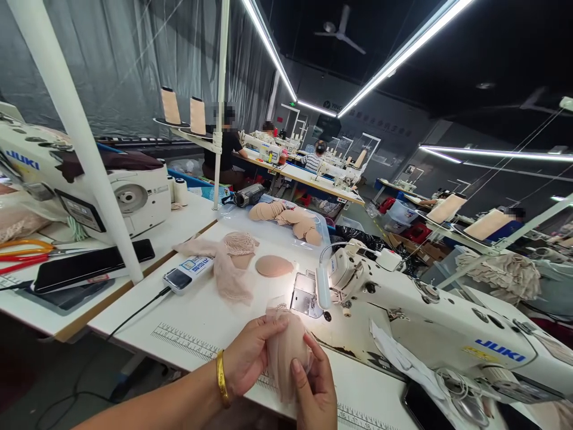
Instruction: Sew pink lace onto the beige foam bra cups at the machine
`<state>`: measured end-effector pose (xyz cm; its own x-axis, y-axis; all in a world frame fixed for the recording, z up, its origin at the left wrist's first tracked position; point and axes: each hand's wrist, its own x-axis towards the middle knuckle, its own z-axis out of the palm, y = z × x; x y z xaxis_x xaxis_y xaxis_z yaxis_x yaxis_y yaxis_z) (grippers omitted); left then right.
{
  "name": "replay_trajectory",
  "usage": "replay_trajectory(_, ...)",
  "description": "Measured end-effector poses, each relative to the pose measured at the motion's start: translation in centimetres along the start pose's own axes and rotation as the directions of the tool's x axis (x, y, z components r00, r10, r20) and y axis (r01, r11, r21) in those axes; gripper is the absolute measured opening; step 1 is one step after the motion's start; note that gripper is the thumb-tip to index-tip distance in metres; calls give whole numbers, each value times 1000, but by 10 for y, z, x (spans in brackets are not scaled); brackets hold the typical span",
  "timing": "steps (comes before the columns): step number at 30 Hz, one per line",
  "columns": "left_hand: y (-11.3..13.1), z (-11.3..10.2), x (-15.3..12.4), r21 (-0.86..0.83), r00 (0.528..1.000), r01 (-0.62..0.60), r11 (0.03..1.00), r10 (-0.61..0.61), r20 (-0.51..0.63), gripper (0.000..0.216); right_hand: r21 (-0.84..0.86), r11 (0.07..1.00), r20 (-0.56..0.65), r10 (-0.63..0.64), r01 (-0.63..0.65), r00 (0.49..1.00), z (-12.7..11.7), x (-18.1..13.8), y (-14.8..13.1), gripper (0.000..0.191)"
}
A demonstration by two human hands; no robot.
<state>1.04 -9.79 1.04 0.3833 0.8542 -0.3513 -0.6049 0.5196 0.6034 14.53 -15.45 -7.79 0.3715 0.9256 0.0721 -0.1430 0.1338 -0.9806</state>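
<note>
My left hand (252, 353), below a gold bracelet (221, 377), pinches a beige sheer fabric piece (286, 352) between thumb and fingers. On the other side of that piece, my right hand (317, 382) grips its lower right edge, thumb in front. The fabric looks gathered over a rounded, cup-like shape, held just in front of the lit needle plate (308, 295) of a JUKI sewing machine (403, 310). Behind it on the table lie a smooth beige oval pad (274, 266) and a crumpled length of beige mesh with lace (233, 272).
A stack of beige pads (286, 218) lies on clear plastic at the back. To the left are a white power bank (190, 272), a black phone (94, 266) and scissors (27, 254). White cloth (403, 358) lies by the machine. Co-workers sit farther off.
</note>
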Motion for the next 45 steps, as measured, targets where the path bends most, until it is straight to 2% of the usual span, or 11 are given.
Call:
replay_trajectory(8,10,3,10,66,999,6,998,-9,45,42,49,998,183,31,-41,983,-5,-2,-9,96)
replay_trajectory(10,22,3,8,172,977,-15,985,-22,212,42,-36,999,232,2,6,973,-16,5,-15,96)
replay_trajectory(12,35,5,6,405,869,-110,908,-110,482,38,-218,949,315,-151,226,937,-31,21,-26,85)
replay_trajectory(14,46,7,9,628,642,-438,644,-265,720,22,-396,734,489,-339,551,803,-45,47,-39,63)
replay_trajectory(16,51,9,21,549,452,-815,187,-387,803,11,-435,601,582,-381,671,718,-53,79,-48,28)
replay_trajectory(18,52,10,42,322,373,-928,-189,-417,829,20,-469,376,721,-360,799,592,-55,110,-53,23)
replay_trajectory(19,51,11,55,257,361,-923,-287,-413,836,22,-470,260,777,-331,843,535,-55,122,-52,26)
replay_trajectory(22,47,9,89,234,354,-921,-311,-417,837,19,-472,121,822,-296,873,486,-54,142,-49,31)
replay_trajectory(27,38,5,102,340,436,-892,-298,-364,823,16,-485,263,801,-249,834,545,-63,137,-52,31)
replay_trajectory(37,8,14,93,550,666,-737,-393,-282,691,19,-593,310,732,-176,743,658,-71,146,-48,46)
replay_trajectory(45,0,16,92,588,697,-709,-389,-265,666,26,-619,282,716,-180,733,674,-75,148,-46,47)
